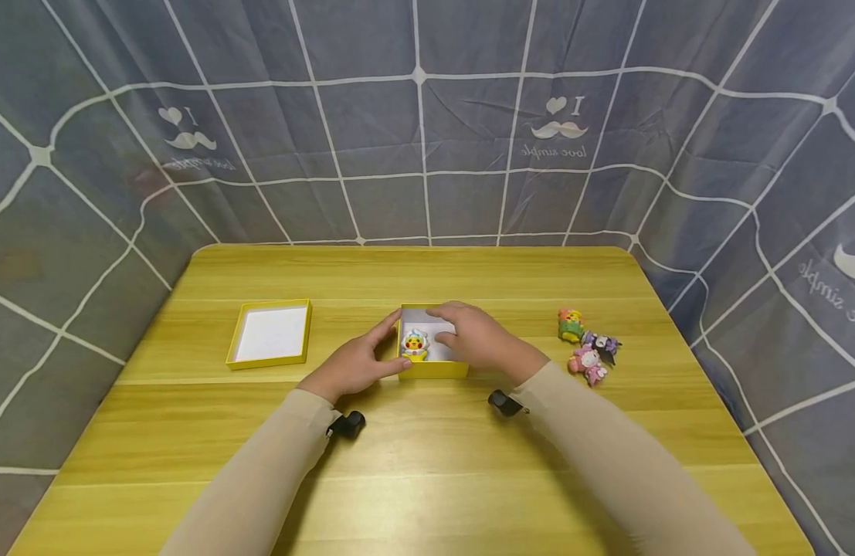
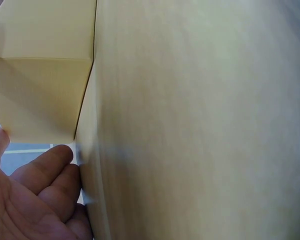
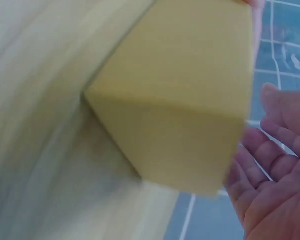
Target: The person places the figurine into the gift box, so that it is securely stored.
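A yellow open box (image 1: 434, 371) with a white inside stands on the table. In its left near corner sits a small figurine (image 1: 415, 345) with a yellow face and a pale blue and white hood. My left hand (image 1: 357, 363) holds the box at its left side, thumb at the near corner and a fingertip at the far one; the other fingers (image 2: 47, 172) hang off it in the left wrist view. Over the right part of the box is my right hand (image 1: 479, 336), its thumb and fingers apart with nothing seen between them.
A shallow yellow lid (image 1: 270, 332) lies inside-up at the left. To the right is a group of figurines: a green and orange one (image 1: 570, 325), a purple and black one (image 1: 603, 344) and a pink one (image 1: 587, 364). A grey checked curtain (image 1: 371, 131) hangs behind the table.
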Tool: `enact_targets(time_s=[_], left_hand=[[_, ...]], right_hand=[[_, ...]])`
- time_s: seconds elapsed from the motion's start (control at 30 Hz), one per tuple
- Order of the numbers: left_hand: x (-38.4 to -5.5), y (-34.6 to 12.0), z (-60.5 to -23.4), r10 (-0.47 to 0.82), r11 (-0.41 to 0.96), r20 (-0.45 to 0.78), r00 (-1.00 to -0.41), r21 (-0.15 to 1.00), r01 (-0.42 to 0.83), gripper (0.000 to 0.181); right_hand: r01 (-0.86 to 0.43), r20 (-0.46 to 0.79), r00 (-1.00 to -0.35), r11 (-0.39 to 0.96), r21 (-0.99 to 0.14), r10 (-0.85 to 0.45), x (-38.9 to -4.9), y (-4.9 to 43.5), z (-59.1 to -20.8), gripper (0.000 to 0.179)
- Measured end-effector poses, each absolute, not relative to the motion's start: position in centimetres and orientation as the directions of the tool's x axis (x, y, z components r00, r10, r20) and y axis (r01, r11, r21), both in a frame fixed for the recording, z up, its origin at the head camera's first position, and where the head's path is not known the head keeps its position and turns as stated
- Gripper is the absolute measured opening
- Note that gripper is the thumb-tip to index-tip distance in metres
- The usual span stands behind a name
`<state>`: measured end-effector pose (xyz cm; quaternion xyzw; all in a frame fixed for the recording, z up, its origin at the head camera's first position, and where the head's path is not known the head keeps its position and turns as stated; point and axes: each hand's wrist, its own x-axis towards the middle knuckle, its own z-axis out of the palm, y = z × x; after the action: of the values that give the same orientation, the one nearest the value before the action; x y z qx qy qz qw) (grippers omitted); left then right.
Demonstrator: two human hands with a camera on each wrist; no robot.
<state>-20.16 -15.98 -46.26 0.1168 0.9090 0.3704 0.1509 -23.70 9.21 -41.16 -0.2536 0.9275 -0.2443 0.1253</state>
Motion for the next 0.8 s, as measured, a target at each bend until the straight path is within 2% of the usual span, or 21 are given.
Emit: enact_targets(time_s=[0.3, 0.8], left_hand=[[-20.1, -15.9, -46.3, 0.33, 0.703, -0.18, -0.927, 0.702, 0.114, 0.097], [-20.1, -15.9, -46.4, 0.324, 0.703, -0.184, -0.928, 0.703, 0.106, 0.097]], right_hand=[[-0.397, -0.037, -0.879, 0.773, -0.495, -0.475, -24.3, 14.5, -39.3, 0.052], [-0.273, -0.089, -0.932, 0.842, -0.465, -0.352, -24.6, 24.1, -38.5, 0.056]])
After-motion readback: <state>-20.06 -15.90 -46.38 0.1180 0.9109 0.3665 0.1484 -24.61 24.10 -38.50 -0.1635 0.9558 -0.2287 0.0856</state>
